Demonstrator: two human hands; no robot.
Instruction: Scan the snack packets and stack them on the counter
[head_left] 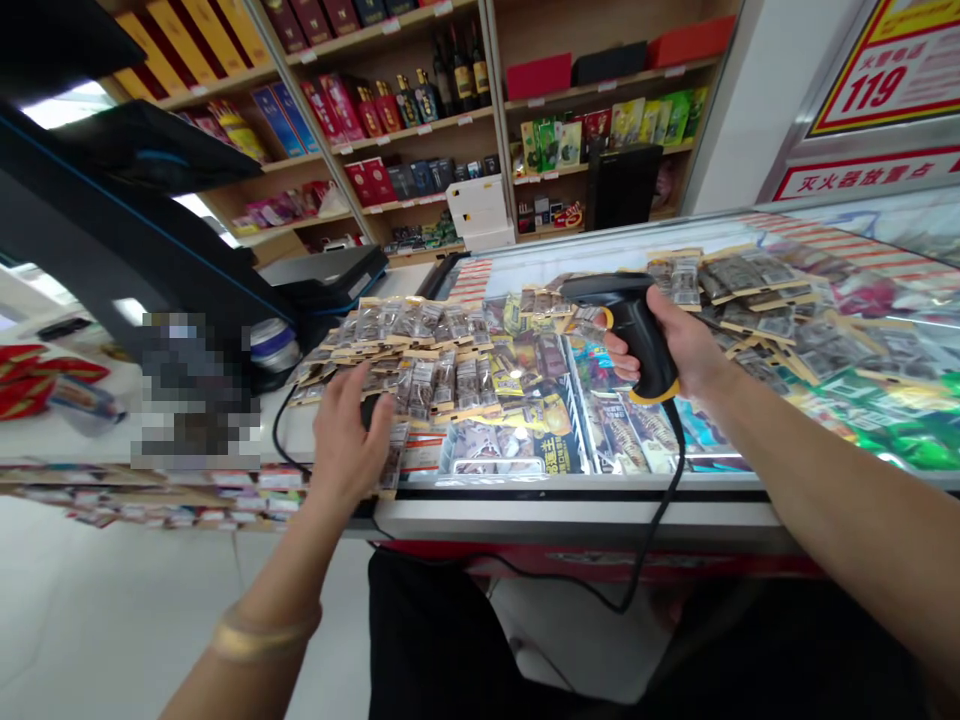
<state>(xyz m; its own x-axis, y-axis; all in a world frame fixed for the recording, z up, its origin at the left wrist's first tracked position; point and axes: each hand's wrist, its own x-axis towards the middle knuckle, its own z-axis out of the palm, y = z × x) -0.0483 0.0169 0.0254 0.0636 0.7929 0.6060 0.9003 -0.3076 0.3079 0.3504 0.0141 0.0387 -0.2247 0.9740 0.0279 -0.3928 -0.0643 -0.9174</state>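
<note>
A black barcode scanner [651,340] with yellow trim is gripped in my right hand [686,350], its head pointing left over the glass-topped freezer [540,490]. From the bottom of its handle a black cable [660,510] hangs past the freezer's front edge. My left hand [346,435] reaches over the near left packets, thumb and fingers apart. Between them shows a small black object [369,408], mostly hidden; whether I touch it I cannot tell. Rows of small clear packets [420,385] with tan header strips lie just beyond that hand.
More packets [757,280] are heaped at the right on the glass, beside green bags [870,410]. A dark monitor stand [150,230] and a round white tub [274,345] stand at the left. Shelves [405,130] with boxes and bottles line the back.
</note>
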